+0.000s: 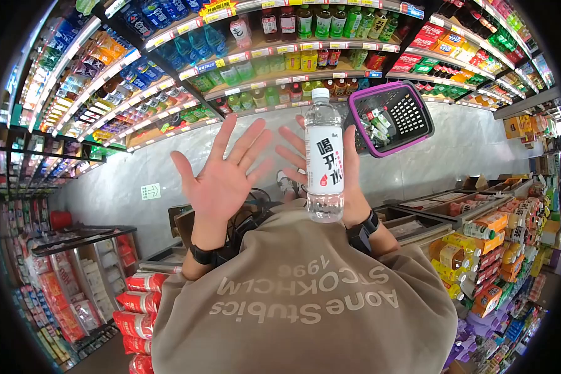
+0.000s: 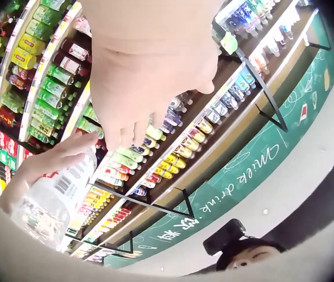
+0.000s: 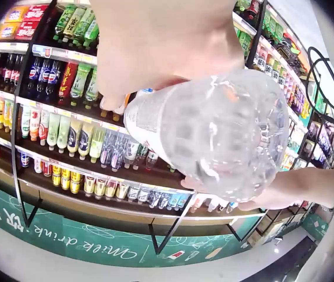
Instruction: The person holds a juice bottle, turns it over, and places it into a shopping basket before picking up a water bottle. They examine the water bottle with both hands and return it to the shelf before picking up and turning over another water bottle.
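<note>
My left hand (image 1: pixel 221 181) is raised palm up, fingers spread and nothing on it; the left wrist view shows its underside (image 2: pixel 146 76). On my right hand (image 1: pixel 353 187) lies a clear plastic bottle (image 1: pixel 325 156) with a white cap and white label, cap pointing away from me. The right fingers stay fairly straight at one side of the bottle, the thumb along the other. In the right wrist view the bottle's ribbed base (image 3: pixel 231 135) faces the camera and hides part of the hands. The left wrist view shows the bottle (image 2: pixel 58 200) beside the right fingers (image 2: pixel 67 155).
A black basket with a purple rim (image 1: pixel 354 118) stands on the grey floor (image 1: pixel 230 134), small items inside. Drink shelves (image 1: pixel 262 84) run across the front. Red packs (image 1: pixel 137 302) are stacked at the left, bottles and cartons (image 1: pixel 489 255) at the right.
</note>
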Available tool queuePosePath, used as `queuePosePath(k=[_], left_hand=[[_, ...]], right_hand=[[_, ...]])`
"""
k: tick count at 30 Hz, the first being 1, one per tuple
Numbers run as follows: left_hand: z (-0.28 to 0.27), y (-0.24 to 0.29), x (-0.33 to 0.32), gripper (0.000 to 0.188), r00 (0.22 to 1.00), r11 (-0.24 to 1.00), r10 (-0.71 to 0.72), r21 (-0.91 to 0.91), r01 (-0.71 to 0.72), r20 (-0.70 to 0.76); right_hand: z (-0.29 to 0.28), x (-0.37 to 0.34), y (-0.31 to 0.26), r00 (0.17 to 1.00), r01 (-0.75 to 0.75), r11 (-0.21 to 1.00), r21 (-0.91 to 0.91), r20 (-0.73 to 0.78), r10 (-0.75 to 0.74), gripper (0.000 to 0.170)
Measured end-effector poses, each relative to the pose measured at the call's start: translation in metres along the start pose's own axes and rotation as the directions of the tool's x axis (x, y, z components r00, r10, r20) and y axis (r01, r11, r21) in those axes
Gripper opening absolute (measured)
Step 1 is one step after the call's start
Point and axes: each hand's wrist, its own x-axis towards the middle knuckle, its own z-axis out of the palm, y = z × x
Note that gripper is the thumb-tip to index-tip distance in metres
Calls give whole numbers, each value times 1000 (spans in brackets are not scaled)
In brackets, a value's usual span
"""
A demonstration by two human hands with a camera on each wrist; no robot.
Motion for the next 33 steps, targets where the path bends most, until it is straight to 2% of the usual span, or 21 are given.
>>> queuePosePath(k=[4, 7, 9, 12, 15, 18, 21, 26, 29, 30, 33], left_hand=[[-6, -6, 1, 99, 987, 999, 3, 43, 4, -158], [-6, -8, 1, 98, 983, 999, -2, 52, 12, -183], [-6, -8, 2, 98, 985, 999, 5, 52, 4, -172], [-7, -8, 2, 98, 984, 999, 23, 48, -15, -177], [-7, -7, 4, 98, 986, 997, 37, 70, -26, -163], [-8, -3, 2, 99, 985, 996, 48, 87, -34, -163], [-8, -2, 1, 100, 985, 996, 48, 84, -34, -167], [-6, -4, 3, 101, 984, 997, 31, 79, -18, -176], [-5, -4, 3, 101, 986, 996, 43, 88, -29, -162], [-6, -4, 2, 101, 986, 996, 50, 85, -37, -160], [-9, 0, -3, 101, 986, 989, 65, 142, -43, -153]], right_hand=[[9, -4, -4, 999, 32, 999, -9, -15, -32, 96], [8, -3, -4, 999, 27, 999, 25, 27, -28, 98], [13, -1, -2, 997, 14, 998, 60, 77, -19, 102], [28, 0, -1, 999, 25, 999, 26, 39, -26, 104], [25, 4, -7, 995, 19, 1000, 15, 100, -20, 105], [10, 0, -21, 985, 50, 994, 95, 163, -65, 107], [15, -4, -27, 984, 105, 994, 35, 142, -109, 108], [25, 2, -12, 999, -2, 998, -56, 50, 5, 101], [20, 9, -2, 992, -109, 993, 47, 76, 105, 102], [19, 10, -1, 993, -108, 993, 52, 63, 104, 106], [26, 8, -6, 985, -85, 996, -3, 153, 85, 109]])
